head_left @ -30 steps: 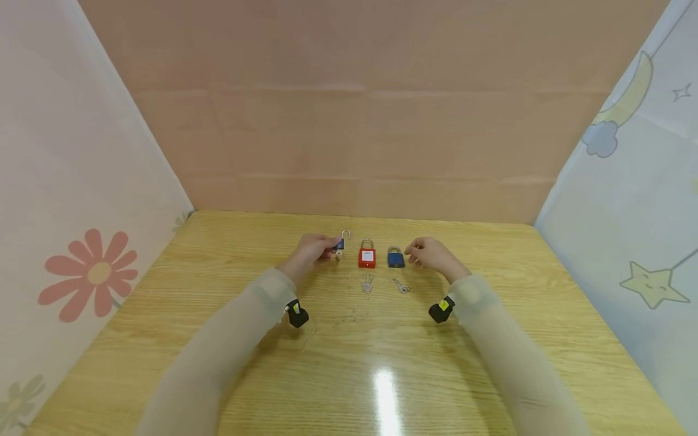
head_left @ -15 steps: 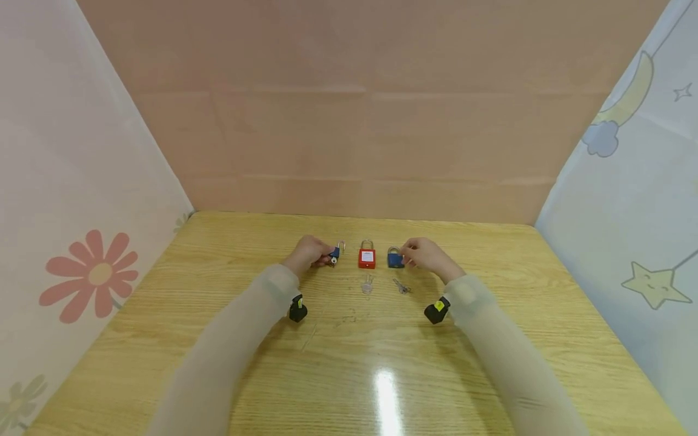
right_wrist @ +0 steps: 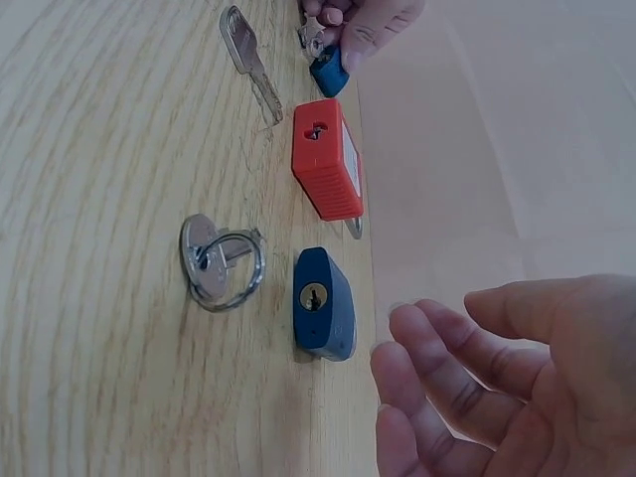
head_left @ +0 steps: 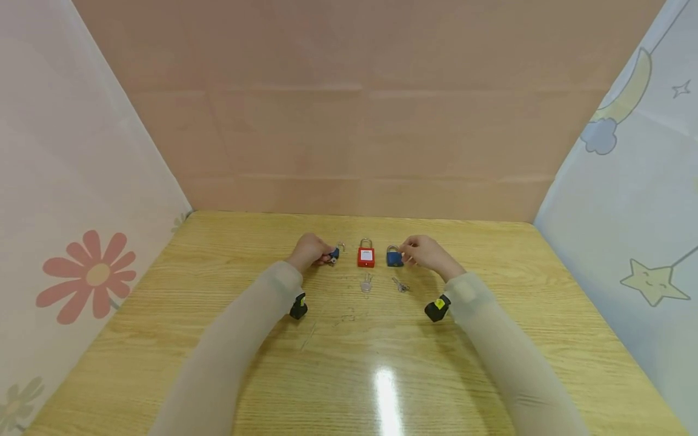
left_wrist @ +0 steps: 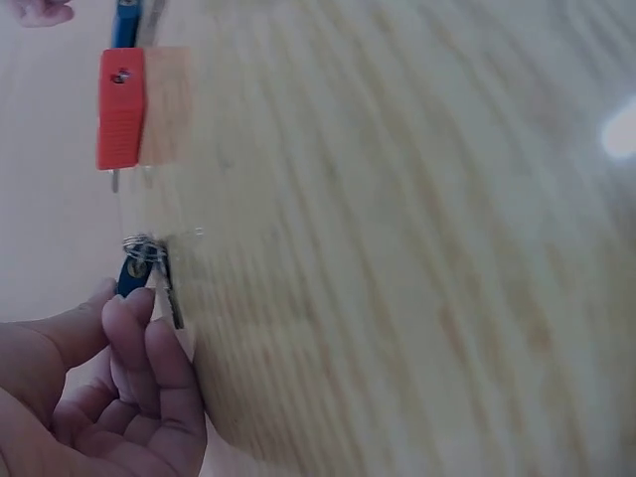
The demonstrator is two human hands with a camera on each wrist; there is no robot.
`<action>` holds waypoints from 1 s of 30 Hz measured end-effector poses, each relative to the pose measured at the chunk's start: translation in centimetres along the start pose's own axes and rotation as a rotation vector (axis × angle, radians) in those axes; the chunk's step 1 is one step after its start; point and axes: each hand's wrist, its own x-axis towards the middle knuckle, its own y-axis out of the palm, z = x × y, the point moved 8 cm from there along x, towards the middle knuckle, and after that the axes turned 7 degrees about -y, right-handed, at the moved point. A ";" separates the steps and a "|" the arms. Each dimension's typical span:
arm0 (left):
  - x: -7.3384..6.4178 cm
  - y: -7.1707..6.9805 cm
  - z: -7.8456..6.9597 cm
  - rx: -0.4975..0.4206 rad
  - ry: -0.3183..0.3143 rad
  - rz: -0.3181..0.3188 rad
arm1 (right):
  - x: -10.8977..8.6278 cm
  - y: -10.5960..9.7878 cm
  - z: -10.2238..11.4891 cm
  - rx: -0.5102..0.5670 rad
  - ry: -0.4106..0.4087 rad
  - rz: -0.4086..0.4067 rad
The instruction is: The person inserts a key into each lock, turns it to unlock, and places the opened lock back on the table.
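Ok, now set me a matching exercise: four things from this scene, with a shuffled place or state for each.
1. Red padlock
2. Plain key
3. Ringed key
4. Left hand

A. In front of the blue padlock on the table
B. Pinching the other blue padlock
C. Between two blue padlocks
D. In front of the red padlock

Pairs: 1-C, 2-D, 3-A, 4-B
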 end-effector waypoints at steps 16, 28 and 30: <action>-1.0 -0.6 -0.3 -0.051 0.097 -0.003 | -0.1 0.0 -0.4 -0.001 0.005 0.002; -2.7 -1.5 -1.0 -0.036 0.081 0.059 | -0.3 -0.2 -0.4 0.000 0.007 0.007; -2.9 -1.3 -0.9 -0.045 0.073 0.080 | -0.3 -0.3 -0.5 0.002 0.008 0.005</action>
